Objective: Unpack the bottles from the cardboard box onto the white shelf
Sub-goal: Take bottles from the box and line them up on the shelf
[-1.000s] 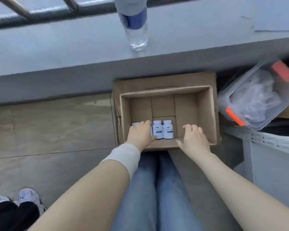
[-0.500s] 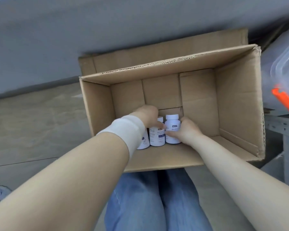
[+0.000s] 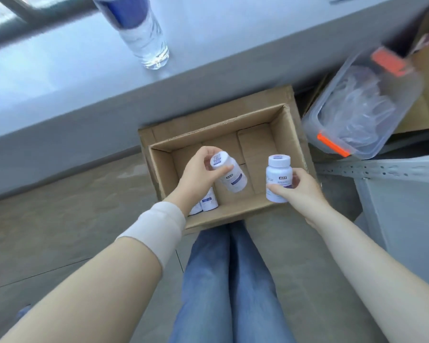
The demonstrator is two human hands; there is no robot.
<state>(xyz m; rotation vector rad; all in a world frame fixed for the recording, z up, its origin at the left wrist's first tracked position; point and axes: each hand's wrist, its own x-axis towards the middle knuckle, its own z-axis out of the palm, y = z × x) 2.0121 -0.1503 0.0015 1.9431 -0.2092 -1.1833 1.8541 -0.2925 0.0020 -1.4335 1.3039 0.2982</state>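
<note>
An open cardboard box [image 3: 291, 134] stands on the floor in front of my knees. My left hand [image 3: 200, 173] grips a white bottle [image 3: 230, 175] with a blue label, tilted, above the box. My right hand [image 3: 296, 188] holds a second white bottle [image 3: 278, 178] upright over the box's right front corner. Two more white bottles [image 3: 208, 203] stand in the box's front left corner, partly hidden behind my left wrist. The white shelf [image 3: 391, 169] shows as a perforated metal rail and white panel at the right.
A grey ledge [image 3: 72, 80] runs behind the box with a clear water bottle [image 3: 144, 38] on it. A clear plastic bin [image 3: 359, 107] with orange clips lies tilted on the shelf, above right of the box. My jeans-clad legs [image 3: 228, 280] are below the box.
Both hands have risen out of the box, each lifting one white bottle from the front row. The camera view has pulled back and up.
</note>
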